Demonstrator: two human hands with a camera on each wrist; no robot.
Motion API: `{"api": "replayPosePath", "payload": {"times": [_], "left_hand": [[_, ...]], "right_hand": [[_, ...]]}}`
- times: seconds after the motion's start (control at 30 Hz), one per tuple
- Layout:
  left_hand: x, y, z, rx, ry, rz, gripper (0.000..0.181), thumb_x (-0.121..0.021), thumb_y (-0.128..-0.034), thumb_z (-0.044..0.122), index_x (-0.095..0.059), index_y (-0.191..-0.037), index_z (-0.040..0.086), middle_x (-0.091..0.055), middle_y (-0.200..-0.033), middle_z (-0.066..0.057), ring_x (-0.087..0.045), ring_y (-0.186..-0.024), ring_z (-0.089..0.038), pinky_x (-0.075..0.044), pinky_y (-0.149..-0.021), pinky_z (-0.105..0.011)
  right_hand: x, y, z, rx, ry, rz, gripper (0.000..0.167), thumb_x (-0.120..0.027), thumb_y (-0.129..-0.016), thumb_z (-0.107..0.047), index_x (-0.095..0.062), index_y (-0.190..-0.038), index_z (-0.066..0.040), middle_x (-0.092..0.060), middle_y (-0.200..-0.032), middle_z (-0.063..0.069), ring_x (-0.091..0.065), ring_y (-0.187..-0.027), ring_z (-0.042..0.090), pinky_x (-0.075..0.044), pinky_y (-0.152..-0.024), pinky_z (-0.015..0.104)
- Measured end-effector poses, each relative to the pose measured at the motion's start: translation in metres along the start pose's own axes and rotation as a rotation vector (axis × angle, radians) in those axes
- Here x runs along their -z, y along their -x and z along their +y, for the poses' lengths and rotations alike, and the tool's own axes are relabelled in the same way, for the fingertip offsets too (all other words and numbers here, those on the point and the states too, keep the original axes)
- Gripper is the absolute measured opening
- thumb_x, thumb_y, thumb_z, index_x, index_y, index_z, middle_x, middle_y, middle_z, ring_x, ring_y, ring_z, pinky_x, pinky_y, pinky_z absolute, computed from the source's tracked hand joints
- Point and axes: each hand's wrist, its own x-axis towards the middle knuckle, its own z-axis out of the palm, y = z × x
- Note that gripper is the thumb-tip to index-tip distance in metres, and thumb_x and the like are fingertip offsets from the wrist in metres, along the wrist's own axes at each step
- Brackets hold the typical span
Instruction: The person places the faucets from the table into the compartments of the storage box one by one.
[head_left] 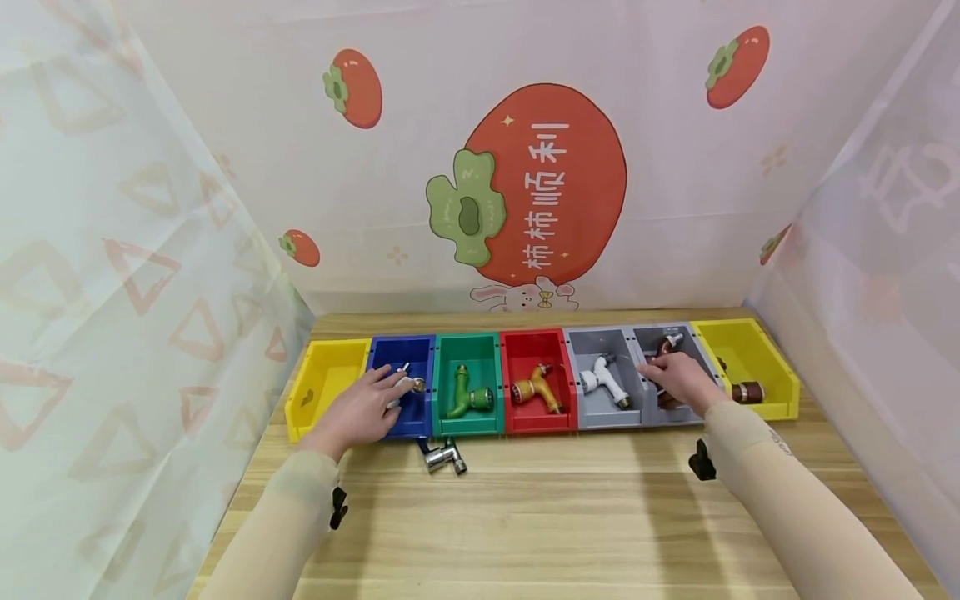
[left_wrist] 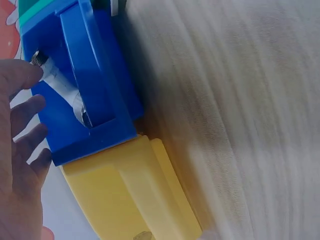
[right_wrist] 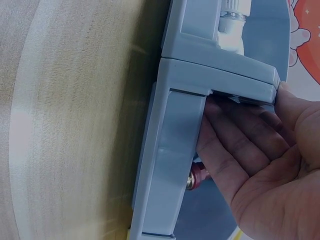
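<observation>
In the head view my left hand [head_left: 365, 408] reaches over a blue bin [head_left: 381, 343]. A whitish faucet [left_wrist: 62, 89] lies in that bin, and a fingertip is at its threaded end, with the other fingers loosely bent. My right hand [head_left: 681, 377] is at the right-hand grey bin [right_wrist: 181, 150]. Its thumb lies at the rim of the wall shared with the neighbouring grey bin, and its fingers reach down inside. A reddish-brown faucet [head_left: 666, 343] is in this bin, partly hidden by the hand.
Other bins hold a green faucet [head_left: 467, 396], a yellow faucet [head_left: 538, 387], a white faucet [head_left: 606, 382] and a brown piece [head_left: 748, 392]. A chrome faucet [head_left: 442, 456] lies on the wooden table [head_left: 525, 517] before the bins. A yellow bin [head_left: 330, 375] stands at far left.
</observation>
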Motion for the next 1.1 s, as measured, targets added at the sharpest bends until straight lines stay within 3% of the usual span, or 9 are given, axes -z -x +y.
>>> {"api": "replayPosePath", "payload": {"times": [0.17, 0.43, 0.57, 0.67, 0.8, 0.97, 1.1], "left_hand": [[-0.003, 0.004, 0.004, -0.012, -0.012, -0.015, 0.056, -0.069, -0.0969, 0.026, -0.055, -0.15, 0.015, -0.06, -0.146, -0.011, -0.048, -0.138, -0.043, -0.03, -0.119, -0.063], [-0.003, 0.007, 0.008, -0.006, -0.005, -0.009, 0.06, -0.07, -0.0969, 0.026, -0.05, -0.153, 0.018, -0.053, -0.152, -0.013, -0.048, -0.138, -0.044, -0.03, -0.118, -0.064], [-0.001, 0.011, 0.014, -0.03, -0.021, 0.022, 0.059, -0.07, -0.0964, 0.029, -0.052, -0.152, 0.019, -0.053, -0.152, -0.011, -0.048, -0.139, -0.043, -0.034, -0.117, -0.063], [-0.002, 0.016, 0.02, -0.08, -0.039, 0.059, 0.06, -0.072, -0.0942, 0.03, -0.055, -0.15, 0.018, -0.053, -0.152, -0.01, -0.049, -0.138, -0.043, -0.039, -0.114, -0.061], [-0.003, 0.024, 0.03, -0.192, -0.056, 0.09, 0.064, -0.078, -0.0898, 0.03, -0.056, -0.149, 0.017, -0.051, -0.154, -0.012, -0.047, -0.14, -0.044, -0.04, -0.113, -0.062], [-0.001, 0.028, 0.044, -0.337, -0.093, 0.038, 0.074, -0.084, -0.0838, 0.026, -0.054, -0.151, 0.021, -0.041, -0.161, -0.008, -0.035, -0.148, -0.045, -0.034, -0.116, -0.064], [-0.001, 0.029, 0.056, -0.419, -0.113, -0.03, 0.075, -0.081, -0.0857, 0.019, -0.05, -0.154, 0.027, -0.037, -0.164, -0.004, -0.028, -0.151, -0.044, -0.029, -0.12, -0.062]], "right_hand": [[-0.001, 0.0, -0.001, 0.003, 0.02, 0.005, 0.058, -0.051, -0.109, -0.037, -0.056, -0.137, 0.013, -0.059, -0.133, 0.032, -0.067, -0.096, 0.029, -0.059, -0.085, 0.047], [-0.001, 0.002, -0.001, 0.008, -0.004, -0.001, 0.059, -0.05, -0.109, -0.036, -0.053, -0.138, 0.015, -0.058, -0.131, 0.034, -0.072, -0.086, 0.028, -0.062, -0.08, 0.046], [-0.001, 0.002, -0.002, 0.008, -0.013, -0.001, 0.059, -0.05, -0.109, -0.036, -0.052, -0.139, 0.015, -0.058, -0.131, 0.034, -0.072, -0.085, 0.028, -0.062, -0.079, 0.046], [-0.001, 0.002, -0.002, 0.005, -0.012, 0.0, 0.058, -0.05, -0.109, -0.036, -0.053, -0.138, 0.014, -0.059, -0.13, 0.033, -0.072, -0.085, 0.027, -0.062, -0.079, 0.046], [0.0, 0.001, -0.002, 0.005, 0.003, 0.0, 0.058, -0.05, -0.109, -0.037, -0.054, -0.138, 0.014, -0.059, -0.132, 0.032, -0.071, -0.09, 0.028, -0.061, -0.083, 0.047], [0.0, 0.001, -0.003, 0.003, 0.035, 0.004, 0.057, -0.05, -0.109, -0.038, -0.057, -0.135, 0.012, -0.059, -0.132, 0.031, -0.066, -0.1, 0.031, -0.058, -0.087, 0.048], [0.0, 0.001, -0.002, 0.002, 0.045, 0.008, 0.056, -0.05, -0.108, -0.038, -0.059, -0.133, 0.012, -0.06, -0.13, 0.03, -0.063, -0.102, 0.034, -0.056, -0.087, 0.048]]}}
